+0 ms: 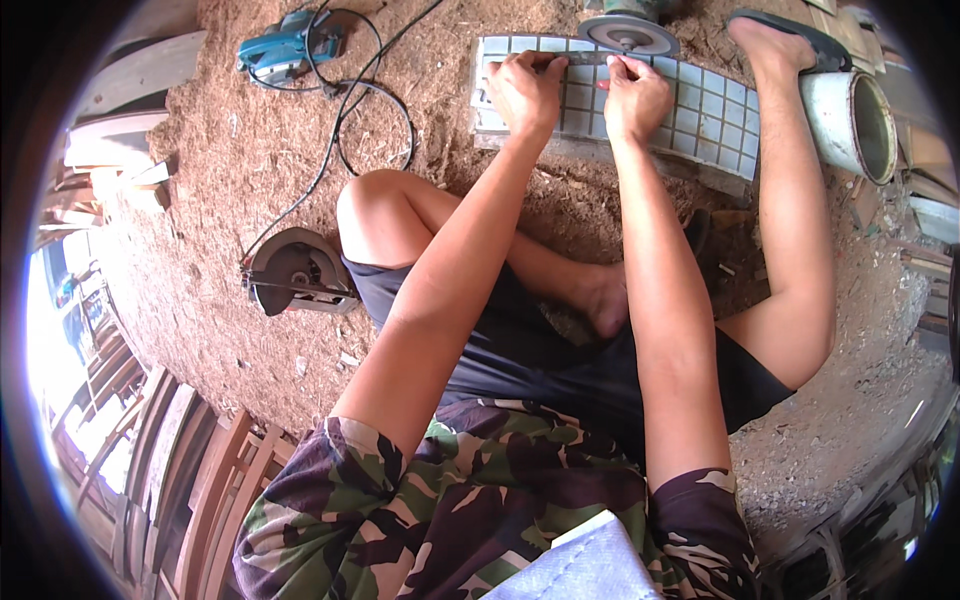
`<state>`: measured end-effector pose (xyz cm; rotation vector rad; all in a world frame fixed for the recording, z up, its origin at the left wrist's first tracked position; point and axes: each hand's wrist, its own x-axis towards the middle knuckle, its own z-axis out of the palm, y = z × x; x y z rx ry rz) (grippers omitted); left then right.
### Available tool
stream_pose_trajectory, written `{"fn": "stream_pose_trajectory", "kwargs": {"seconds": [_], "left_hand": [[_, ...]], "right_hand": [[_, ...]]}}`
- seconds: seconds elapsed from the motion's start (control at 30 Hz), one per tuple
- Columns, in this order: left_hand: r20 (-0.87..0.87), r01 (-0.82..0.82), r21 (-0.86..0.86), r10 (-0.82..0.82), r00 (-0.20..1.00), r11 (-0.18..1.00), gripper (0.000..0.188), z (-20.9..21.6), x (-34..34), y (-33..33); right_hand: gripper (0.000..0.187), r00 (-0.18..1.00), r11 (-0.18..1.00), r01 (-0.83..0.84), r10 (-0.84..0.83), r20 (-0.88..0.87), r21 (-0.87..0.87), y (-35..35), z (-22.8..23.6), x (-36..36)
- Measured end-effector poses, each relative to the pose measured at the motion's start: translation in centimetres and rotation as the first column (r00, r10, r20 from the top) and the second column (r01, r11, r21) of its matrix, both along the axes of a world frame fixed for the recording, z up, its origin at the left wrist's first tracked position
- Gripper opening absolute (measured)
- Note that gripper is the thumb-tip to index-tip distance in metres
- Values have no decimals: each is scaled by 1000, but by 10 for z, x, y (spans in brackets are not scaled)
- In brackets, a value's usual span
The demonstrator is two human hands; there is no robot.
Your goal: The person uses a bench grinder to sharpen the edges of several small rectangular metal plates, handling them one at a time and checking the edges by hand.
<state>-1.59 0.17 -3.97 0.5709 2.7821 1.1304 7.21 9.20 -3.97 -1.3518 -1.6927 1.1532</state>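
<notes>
- Nearest the camera, a pale, stitched cloth-like flap (575,568) pokes up over the green-and-brown camouflage shirt (520,460).
- Out at the 12 o'clock end of the reach, here's the key piece: a thin, flat, dark grey strip, apparently metal (588,58), slung between the two hands.
- Its long axis runs close to 9-to-3 o'clock, the 3 o'clock end tipped a shade upward.
- Left hand (525,92) on the 9 o'clock end, fingers curled in, closed on it; right hand (638,98) on the 3 o'clock end, thumb and fingertips pinched tight.
- And the relation that counts: the round grey grinding wheel (628,36) sits at 1 o'clock from the strip's middle, 12 o'clock from the right hand, 2 o'clock from the left, so the right is nearer!
- Strip and wheel rim, right up close; touching or just apart, cannot tell from here.
- Below them, the long slab faced with pale square tiles (700,125), slanting from 10 towards 4 o'clock.
- Just past 3 o'clock from the right hand, well apart, a white cylindrical bucket (832,125) on its side.
</notes>
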Motion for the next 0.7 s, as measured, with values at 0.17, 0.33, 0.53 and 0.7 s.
{"fn": "stream_pose_trajectory", "kwargs": {"seconds": [0.17, 0.33, 0.53, 0.7], "left_hand": [[9, 33, -17, -33, 999, 999, 21, 4, -1, 1], [19, 26, -45, -25, 1000, 999, 21, 6, 0, 2], [19, 28, -56, -27, 999, 998, 22, 6, -1, 3], [8, 32, -67, -32, 999, 997, 22, 4, -4, 4]], "right_hand": [[17, 992, 993, 26, -40, 116, 116, 0, 4, 0], [16, 998, 999, 42, -41, 49, -13, 1, 3, -1], [16, 998, 997, 52, -50, 28, -56, 1, 9, -1], [15, 998, 998, 49, -47, 47, -33, 1, 13, -2]]}}
